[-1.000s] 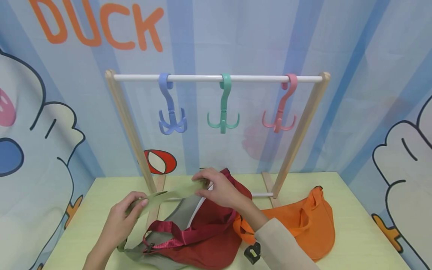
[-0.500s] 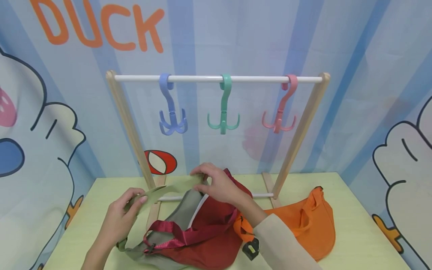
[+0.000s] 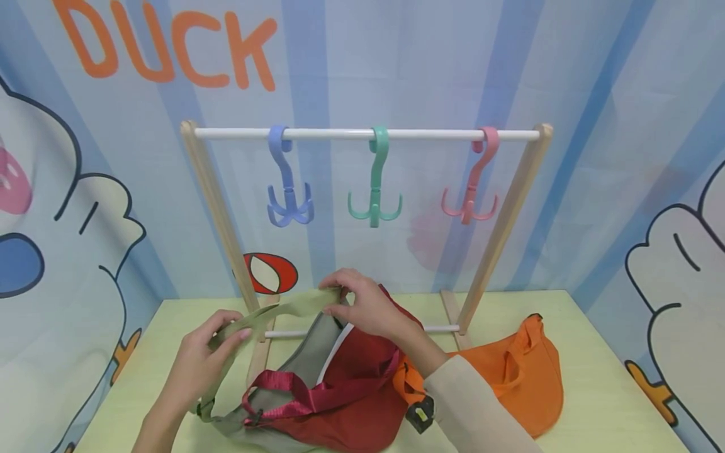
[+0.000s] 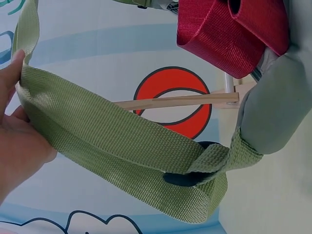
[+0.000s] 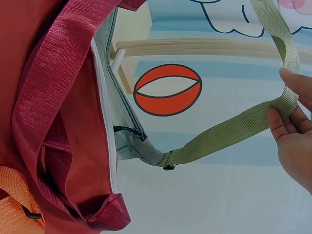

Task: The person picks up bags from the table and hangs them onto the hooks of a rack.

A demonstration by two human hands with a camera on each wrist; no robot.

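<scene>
My left hand pinches the olive-green webbing strap of a grey-green bag between thumb and fingers. My right hand pinches the same strap farther along, near the bag's upper end. Between them the strap spans raised above the table. In the left wrist view, the strap runs doubled from the hand to a dark buckle. The right wrist view has the fingers on the strap. A dark red bag lies over the grey-green one, hiding much of it.
An orange bag with a black buckle lies at right on the pale table. Behind stands a wooden rack with a white bar. Blue, green and pink hooks hang from it, bearing nothing.
The right hand has risen slightly and shifted a little left, lifting the strap. The left hand has moved up slightly, still gripping it. The bags lie nearly as before.
</scene>
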